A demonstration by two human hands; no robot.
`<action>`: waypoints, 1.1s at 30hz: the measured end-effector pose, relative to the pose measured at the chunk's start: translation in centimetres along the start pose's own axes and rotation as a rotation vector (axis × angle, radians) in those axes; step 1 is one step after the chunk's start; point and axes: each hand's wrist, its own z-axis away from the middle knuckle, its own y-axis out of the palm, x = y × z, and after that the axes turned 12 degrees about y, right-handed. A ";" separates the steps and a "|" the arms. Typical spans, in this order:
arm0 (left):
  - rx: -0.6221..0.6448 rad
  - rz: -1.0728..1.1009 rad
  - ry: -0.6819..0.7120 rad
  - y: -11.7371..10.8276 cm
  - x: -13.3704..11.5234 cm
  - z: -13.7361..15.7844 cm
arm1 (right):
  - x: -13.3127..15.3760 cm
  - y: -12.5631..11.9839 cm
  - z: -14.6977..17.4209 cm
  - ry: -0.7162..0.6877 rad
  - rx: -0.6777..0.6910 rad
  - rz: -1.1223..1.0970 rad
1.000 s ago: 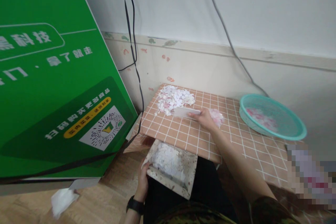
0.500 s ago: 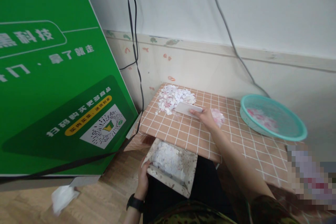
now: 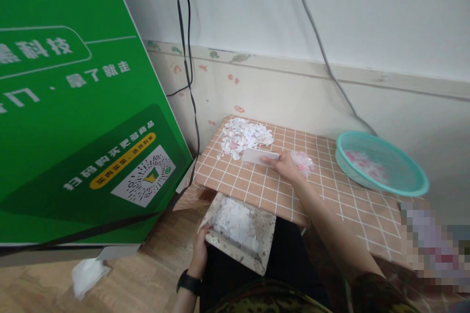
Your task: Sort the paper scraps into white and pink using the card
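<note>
My right hand (image 3: pixel 285 164) grips a flat white rectangular scraper-like card (image 3: pixel 253 156), held low over the table at the near edge of a pile of torn paper scraps (image 3: pixel 244 134). Whether the card touches the tabletop I cannot tell. Just beyond that hand lies a small heap of pink and clear pieces (image 3: pixel 302 162). My left hand (image 3: pixel 201 244) is closed on the left side of a shallow speckled tray (image 3: pixel 235 249), tilted on my lap under the table's front edge. White paper bits (image 3: pixel 235 220) lie in the tray.
A checked brown cloth covers the table (image 3: pixel 257 186). At its right stands a turquoise basket (image 3: pixel 385 186) with pink and white pieces inside. A large green panel (image 3: pixel 121 88) and black cables (image 3: pixel 191 88) are at the left. A white plastic bag (image 3: pixel 87 276) lies on the floor.
My right hand and the white card have shifted slightly left and toward me, along the near edge of the scrap pile. The left hand and the tray stay in place.
</note>
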 end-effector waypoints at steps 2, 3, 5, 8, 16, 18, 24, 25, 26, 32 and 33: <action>-0.001 -0.003 -0.005 0.0 0.0 0.0 | -0.3 -0.1 0.0 0.001 0.044 -0.033; 0.000 -0.010 0.001 0.0 0.0 0.0 | -0.5 -0.2 -0.1 -0.002 0.045 -0.056; 0.003 -0.029 0.028 0.0 -0.1 -0.1 | -0.9 -0.3 -0.1 -0.007 0.015 -0.089; -0.010 -0.051 0.068 0.0 -0.2 -0.1 | -1.1 -0.5 0.0 -0.010 0.015 -0.076; -0.038 -0.022 0.029 0.2 -0.3 0.1 | -0.5 -0.5 0.2 -0.037 0.044 -0.077; -0.042 -0.007 0.021 0.3 -0.3 0.1 | -0.3 -0.1 0.2 -0.027 0.002 -0.037; -0.055 -0.011 -0.027 0.2 0.0 0.2 | -0.9 -0.1 -0.1 -0.020 0.093 0.013; -0.054 -0.008 -0.019 0.2 0.1 0.2 | -1.2 -0.3 -0.2 -0.025 0.087 -0.005; -0.051 0.002 -0.009 0.1 0.1 0.2 | -1.5 -0.6 -0.4 -0.027 0.060 -0.032; -0.041 0.023 -0.009 0.1 0.2 0.1 | -2.2 -1.4 -0.5 -0.009 -0.181 -0.001; -0.041 0.026 0.002 0.1 0.3 0.1 | -2.2 -1.3 -0.3 -0.021 -0.179 0.035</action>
